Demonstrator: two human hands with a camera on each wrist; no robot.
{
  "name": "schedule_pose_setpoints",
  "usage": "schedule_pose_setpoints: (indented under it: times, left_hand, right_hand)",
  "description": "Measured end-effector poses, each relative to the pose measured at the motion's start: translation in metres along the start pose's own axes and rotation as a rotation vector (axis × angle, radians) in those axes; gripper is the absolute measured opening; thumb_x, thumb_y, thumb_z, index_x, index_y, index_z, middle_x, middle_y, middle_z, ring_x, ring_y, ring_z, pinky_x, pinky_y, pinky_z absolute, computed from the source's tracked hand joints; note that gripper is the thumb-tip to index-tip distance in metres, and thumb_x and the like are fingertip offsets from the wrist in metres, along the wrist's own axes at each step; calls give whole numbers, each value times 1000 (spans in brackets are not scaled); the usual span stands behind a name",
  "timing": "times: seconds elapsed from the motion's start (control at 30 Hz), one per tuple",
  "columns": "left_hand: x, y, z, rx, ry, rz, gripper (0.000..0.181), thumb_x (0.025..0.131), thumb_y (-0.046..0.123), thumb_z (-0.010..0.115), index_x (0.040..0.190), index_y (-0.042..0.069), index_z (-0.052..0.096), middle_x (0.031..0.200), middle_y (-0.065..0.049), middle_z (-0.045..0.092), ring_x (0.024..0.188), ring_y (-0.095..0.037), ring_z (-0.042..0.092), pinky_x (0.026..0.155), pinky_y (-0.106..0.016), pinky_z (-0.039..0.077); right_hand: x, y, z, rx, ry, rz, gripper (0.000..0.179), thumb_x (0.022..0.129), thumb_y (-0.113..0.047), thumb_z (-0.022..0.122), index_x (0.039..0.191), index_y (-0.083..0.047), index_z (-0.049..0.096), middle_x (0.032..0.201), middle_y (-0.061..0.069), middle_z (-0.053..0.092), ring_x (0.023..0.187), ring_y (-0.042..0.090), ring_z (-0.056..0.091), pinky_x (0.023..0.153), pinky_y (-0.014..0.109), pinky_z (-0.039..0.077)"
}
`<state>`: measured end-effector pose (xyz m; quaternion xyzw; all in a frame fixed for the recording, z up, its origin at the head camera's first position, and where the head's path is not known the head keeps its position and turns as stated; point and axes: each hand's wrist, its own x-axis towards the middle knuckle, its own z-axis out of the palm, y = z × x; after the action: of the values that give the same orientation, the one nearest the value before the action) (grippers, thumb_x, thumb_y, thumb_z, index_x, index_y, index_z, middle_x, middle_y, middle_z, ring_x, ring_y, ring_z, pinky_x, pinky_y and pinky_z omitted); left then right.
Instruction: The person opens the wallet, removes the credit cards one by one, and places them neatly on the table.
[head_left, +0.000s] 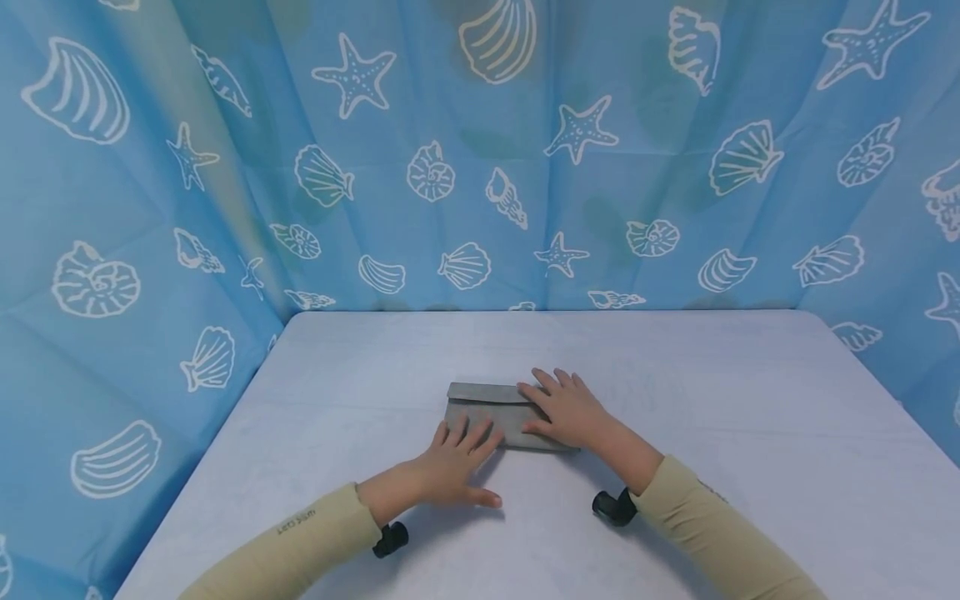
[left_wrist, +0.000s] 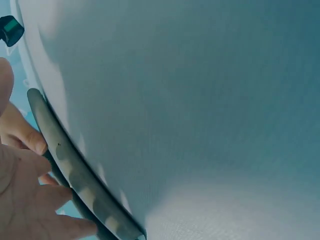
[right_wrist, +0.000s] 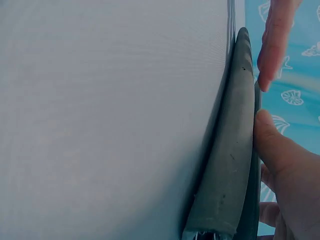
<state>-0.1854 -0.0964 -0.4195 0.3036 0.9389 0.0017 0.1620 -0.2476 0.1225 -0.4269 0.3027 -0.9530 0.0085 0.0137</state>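
Note:
A grey, flat rectangular pouch (head_left: pixel 517 433) with a folded-over flap along its far side lies on the white table. Its thick rounded near edge shows in the left wrist view and the right wrist view. My left hand (head_left: pixel 453 471), fingers spread and straight, reaches over the pouch's front left part, thumb pointing right above the table. My right hand (head_left: pixel 566 408) lies across its right end, fingertips on the flap and thumb on the front part. In the right wrist view the right thumb (right_wrist: pixel 272 142) rests against the upper face of the pouch.
The white cloth-covered table (head_left: pixel 712 392) extends around the pouch on all sides. Behind and at the sides hangs a blue curtain (head_left: pixel 465 208) with white shells and starfish. Small black wrist cameras (head_left: pixel 615 507) hang below both beige sleeves (head_left: pixel 712 525).

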Motion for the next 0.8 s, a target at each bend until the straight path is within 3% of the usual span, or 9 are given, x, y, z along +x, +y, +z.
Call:
schedule_pose_setpoints:
  times: [0.27, 0.37, 0.6, 0.8]
  left_hand:
    - [-2, 2, 1, 133, -36, -65, 96, 76, 70, 50, 147, 15, 17, 155, -7, 6, 140, -33, 9, 109, -53, 16]
    - [0, 1, 0, 123, -55, -83, 97, 76, 71, 49, 147, 15, 15, 155, -7, 4, 140, -31, 8, 109, -50, 17]
    - [1, 2, -4, 68, -109, -96, 100, 74, 71, 52, 148, 15, 14, 155, -7, 2, 140, -31, 5, 111, -46, 17]
    - [2, 3, -3, 88, -117, -109, 101, 73, 71, 52, 148, 16, 14, 155, -6, 1, 141, -31, 5, 111, -45, 17]
  right_hand:
    - [4, -2, 1, 7, 6, -55, 61, 88, -52, 49, 134, -12, 46, 129, 20, 48, 112, 37, 49, 89, 48, 43]
    - [5, -1, -2, -6, 0, -79, 59, 87, -51, 52, 131, -12, 49, 123, 19, 51, 106, 35, 51, 84, 48, 45]
    - [17, 0, -9, 56, -121, -43, 57, 87, -51, 54, 130, -13, 51, 118, 14, 53, 102, 30, 50, 81, 47, 45]
    - [29, 1, -6, 104, -75, -74, 40, 87, -45, 58, 110, -12, 62, 111, 8, 55, 100, 25, 52, 78, 42, 47]
